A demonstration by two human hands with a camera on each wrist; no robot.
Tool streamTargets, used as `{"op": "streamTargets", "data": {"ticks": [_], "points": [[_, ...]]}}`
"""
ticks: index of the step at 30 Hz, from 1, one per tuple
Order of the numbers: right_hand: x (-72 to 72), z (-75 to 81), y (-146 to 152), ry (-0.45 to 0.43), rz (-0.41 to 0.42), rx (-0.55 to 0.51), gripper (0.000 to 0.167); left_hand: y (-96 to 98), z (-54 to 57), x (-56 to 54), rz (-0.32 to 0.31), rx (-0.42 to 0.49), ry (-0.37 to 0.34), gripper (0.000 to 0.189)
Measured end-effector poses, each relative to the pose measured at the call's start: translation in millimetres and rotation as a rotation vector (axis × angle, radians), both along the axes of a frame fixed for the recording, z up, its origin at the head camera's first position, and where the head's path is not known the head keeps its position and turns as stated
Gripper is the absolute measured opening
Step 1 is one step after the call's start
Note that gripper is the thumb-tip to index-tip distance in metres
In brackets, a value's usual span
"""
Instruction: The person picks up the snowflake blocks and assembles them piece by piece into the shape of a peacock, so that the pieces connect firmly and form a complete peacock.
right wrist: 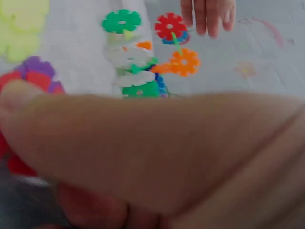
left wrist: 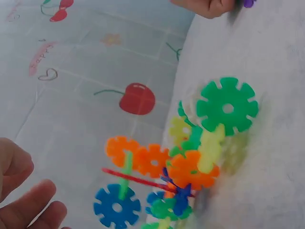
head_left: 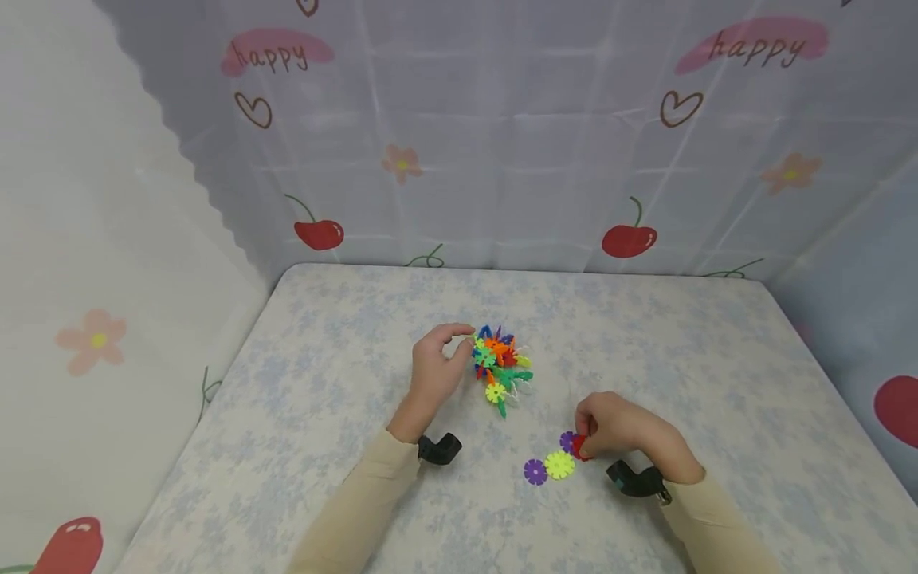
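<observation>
A many-coloured cluster of interlocked notched plastic discs (head_left: 495, 363) stands on the table. Beside it my left hand (head_left: 439, 359) is held with thumb and fingers apart; the left wrist view shows a gap between its fingers (left wrist: 35, 205) and the discs, among them a green disc (left wrist: 228, 106) and a blue disc (left wrist: 117, 206). To the right and nearer, my right hand (head_left: 617, 422) pinches a red notched disc (head_left: 581, 448) by thumb and fingers. That disc partly overlaps a purple disc (head_left: 567, 441). In the right wrist view the thumb (right wrist: 95, 138) hides much of the red disc.
Left of the right hand lie a yellow disc (head_left: 559, 465) and another purple disc (head_left: 535, 472), flat on the table (head_left: 323, 446). A printed curtain (head_left: 488, 159) hangs behind the table's far edge and along its sides. Small black cameras sit on both wrists.
</observation>
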State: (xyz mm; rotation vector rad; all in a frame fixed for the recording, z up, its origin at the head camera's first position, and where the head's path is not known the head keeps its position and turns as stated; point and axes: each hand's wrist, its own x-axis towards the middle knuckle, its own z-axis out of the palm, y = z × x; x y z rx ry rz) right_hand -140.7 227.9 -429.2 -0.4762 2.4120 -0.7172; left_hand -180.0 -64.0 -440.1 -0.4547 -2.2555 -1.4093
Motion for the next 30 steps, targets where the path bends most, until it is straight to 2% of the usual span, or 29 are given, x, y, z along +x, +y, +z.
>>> {"op": "streamTargets", "data": {"ticks": [1,3,7,9,10,12,13,15,17,19,21,23,25,28,30], "points": [[-1.4,0.8,3,-0.007,0.022,-0.035,0.023,1.7,3.5,3.3,-0.034,0.006,0.020,0.016],[-5.4,5.5,6,0.000,0.062,-0.125,0.021,6.5,13.1,12.7,-0.146,-0.003,-0.005,0.014],[-10.6,27.0,-5,0.079,0.092,-0.379,0.013,21.8,31.2,33.4,-0.431,-0.036,-0.214,0.022],[-8.8,38.4,-17,0.134,0.094,-0.499,0.008,29.3,35.5,40.8,-0.505,-0.016,-0.287,0.022],[-7.7,42.4,-23,0.156,0.091,-0.543,0.006,31.8,35.5,42.3,-0.517,0.006,-0.302,0.020],[-5.4,46.6,-30,0.184,0.072,-0.580,0.003,33.9,33.1,42.3,-0.502,0.089,-0.307,0.015],[-4.8,46.0,-32,0.198,0.049,-0.552,0.007,33.6,32.7,41.4,-0.479,0.146,-0.322,0.013],[-4.7,40.4,-32,0.206,-0.012,-0.397,0.017,31.1,31.7,37.9,-0.422,0.266,-0.368,0.012],[-4.2,32.1,-31,0.166,-0.049,-0.183,0.027,28.0,32.7,34.8,-0.365,0.397,-0.426,0.013],[-3.1,21.1,-29,0.117,-0.059,0.022,0.029,25.3,34.6,32.6,-0.327,0.509,-0.474,0.013],[-1.6,11.2,-28,0.062,-0.069,0.123,0.028,23.5,36.9,31.2,-0.304,0.570,-0.503,0.015],[-1.9,3.2,-27,0.047,-0.066,0.121,0.027,22.3,38.1,29.4,-0.296,0.599,-0.523,0.017],[-4.2,-1.3,-25,0.052,-0.041,0.071,0.026,21.6,38.8,27.8,-0.290,0.605,-0.534,0.020],[-8.8,-1.4,-20,0.069,0.047,-0.045,0.023,21.6,38.8,26.8,-0.267,0.599,-0.549,0.023],[-10.2,5.7,-21,0.102,0.052,-0.162,0.017,22.2,39.7,27.9,-0.256,0.591,-0.556,0.026]]}}
